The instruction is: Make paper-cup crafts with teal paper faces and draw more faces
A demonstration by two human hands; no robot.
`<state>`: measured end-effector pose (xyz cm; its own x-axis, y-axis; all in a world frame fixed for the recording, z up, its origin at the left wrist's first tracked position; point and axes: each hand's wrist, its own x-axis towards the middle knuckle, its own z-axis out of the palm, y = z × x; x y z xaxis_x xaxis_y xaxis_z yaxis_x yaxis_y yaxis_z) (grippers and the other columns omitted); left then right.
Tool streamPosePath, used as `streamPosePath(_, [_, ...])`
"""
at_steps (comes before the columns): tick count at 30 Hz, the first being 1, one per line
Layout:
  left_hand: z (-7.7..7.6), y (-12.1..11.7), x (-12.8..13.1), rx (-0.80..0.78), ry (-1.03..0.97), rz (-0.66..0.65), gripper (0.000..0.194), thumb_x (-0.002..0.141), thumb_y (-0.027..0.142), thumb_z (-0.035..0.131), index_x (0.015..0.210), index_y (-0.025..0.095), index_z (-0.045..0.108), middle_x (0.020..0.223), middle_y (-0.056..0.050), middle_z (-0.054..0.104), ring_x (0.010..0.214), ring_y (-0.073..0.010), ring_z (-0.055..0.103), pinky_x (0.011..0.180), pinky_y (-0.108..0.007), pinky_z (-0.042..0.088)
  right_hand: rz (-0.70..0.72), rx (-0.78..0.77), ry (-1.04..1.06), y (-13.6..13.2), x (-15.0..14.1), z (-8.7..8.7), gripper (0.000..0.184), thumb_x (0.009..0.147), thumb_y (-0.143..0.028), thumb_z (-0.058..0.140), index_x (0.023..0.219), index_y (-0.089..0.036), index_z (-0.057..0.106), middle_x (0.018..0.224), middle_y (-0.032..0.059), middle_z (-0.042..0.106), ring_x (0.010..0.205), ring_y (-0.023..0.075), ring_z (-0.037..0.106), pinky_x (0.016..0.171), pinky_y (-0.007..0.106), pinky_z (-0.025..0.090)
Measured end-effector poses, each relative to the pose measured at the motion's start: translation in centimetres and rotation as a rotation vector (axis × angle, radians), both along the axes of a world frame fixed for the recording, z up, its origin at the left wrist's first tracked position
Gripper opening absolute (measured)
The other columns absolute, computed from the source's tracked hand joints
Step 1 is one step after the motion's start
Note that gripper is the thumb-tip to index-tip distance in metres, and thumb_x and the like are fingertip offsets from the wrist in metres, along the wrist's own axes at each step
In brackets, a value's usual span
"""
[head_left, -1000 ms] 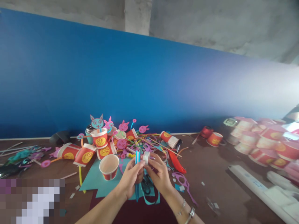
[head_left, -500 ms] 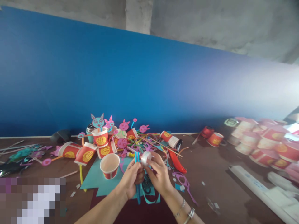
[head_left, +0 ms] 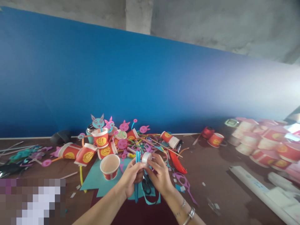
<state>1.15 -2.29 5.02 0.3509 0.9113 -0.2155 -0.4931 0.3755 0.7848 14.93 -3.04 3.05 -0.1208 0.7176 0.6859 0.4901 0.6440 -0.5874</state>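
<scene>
My left hand [head_left: 131,178] is closed round some blue straws [head_left: 137,156], which stick out above and below the fist. In my right hand [head_left: 159,172] I pinch a roll of clear tape [head_left: 146,157] close beside them. My two hands almost touch. Below them, black-handled scissors [head_left: 147,185] lie on teal paper [head_left: 103,187], partly hidden by my hands. An upright paper cup [head_left: 110,167] with a red side and pale inside stands just left of my left hand.
Decorated red cups [head_left: 86,154] with paper faces crowd the back left. Behind my hands lie straws and scraps, with a red pouch-like thing [head_left: 177,162] to the right. Many stacked cups [head_left: 264,156] and a white power strip [head_left: 248,179] are at far right.
The blue straws have tipped slightly in my left hand, their lower ends shifting left. My right hand keeps its hold on the tape roll, nearly in the same place.
</scene>
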Motion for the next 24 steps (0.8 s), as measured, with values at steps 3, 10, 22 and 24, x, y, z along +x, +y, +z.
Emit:
streamPosePath(3, [-0.10, 0.05, 0.03, -0.010, -0.012, 0.011, 0.033, 0.059, 0.029, 0.068, 0.069, 0.021, 0.037, 0.044, 0.015, 0.020, 0.035, -0.0006, 0.011, 0.036, -0.015, 0.007, -0.006, 0.001, -0.011, -0.01, -0.01, 0.03, 0.019, 0.084, -0.021, 0.058, 0.100, -0.024, 0.068, 0.110, 0.0111, 0.056, 0.091, 0.0209, 0.062, 0.077, 0.031, 0.053])
streamPosePath(10, [-0.32, 0.16, 0.16, -0.021, -0.012, 0.013, 0.029, 0.057, 0.023, 0.061, 0.065, 0.022, 0.033, 0.043, 0.015, 0.021, 0.035, -0.0006, 0.010, 0.036, -0.016, 0.006, 0.000, 0.017, -0.020, 0.01, -0.03, -0.03, 0.020, 0.084, -0.019, 0.058, 0.101, -0.025, 0.067, 0.108, 0.0100, 0.056, 0.087, 0.0192, 0.062, 0.074, 0.031, 0.054])
streamPosePath(22, [0.49, 0.07, -0.41, 0.032, -0.019, -0.073, 0.035, 0.061, 0.032, 0.072, 0.074, 0.021, 0.042, 0.044, 0.015, 0.022, 0.035, -0.0004, 0.012, 0.036, -0.016, 0.005, -0.010, 0.032, -0.021, 0.06, 0.21, 0.20, 0.018, 0.084, -0.022, 0.059, 0.100, -0.022, 0.068, 0.106, 0.0108, 0.057, 0.084, 0.0189, 0.063, 0.072, 0.029, 0.054])
streamPosePath(24, [0.37, 0.10, -0.31, 0.022, -0.025, -0.069, 0.034, 0.060, 0.030, 0.071, 0.074, 0.021, 0.042, 0.045, 0.015, 0.025, 0.035, -0.0003, 0.013, 0.036, -0.016, 0.006, -0.010, 0.042, -0.025, 0.06, 0.17, 0.11, 0.018, 0.084, -0.021, 0.059, 0.100, -0.022, 0.067, 0.107, 0.0110, 0.056, 0.085, 0.0186, 0.063, 0.073, 0.029, 0.054])
